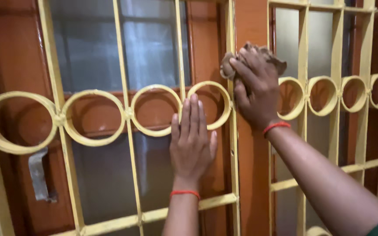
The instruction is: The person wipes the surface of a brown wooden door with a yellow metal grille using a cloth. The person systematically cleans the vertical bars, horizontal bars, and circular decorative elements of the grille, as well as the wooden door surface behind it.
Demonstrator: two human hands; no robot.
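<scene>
My right hand presses a crumpled brown cloth against the orange-brown wooden frame between two window panels. The cloth bulges out above and beside my fingers. My left hand lies flat, fingers together and pointing up, on the yellow metal grille of the left panel, its fingertips at the lower edge of a ring. Both wrists carry a red thread band.
Both panels have yellow grilles with a row of rings across the middle over frosted glass. A grey metal latch hangs at the lower left. The right grille stands beside my right forearm.
</scene>
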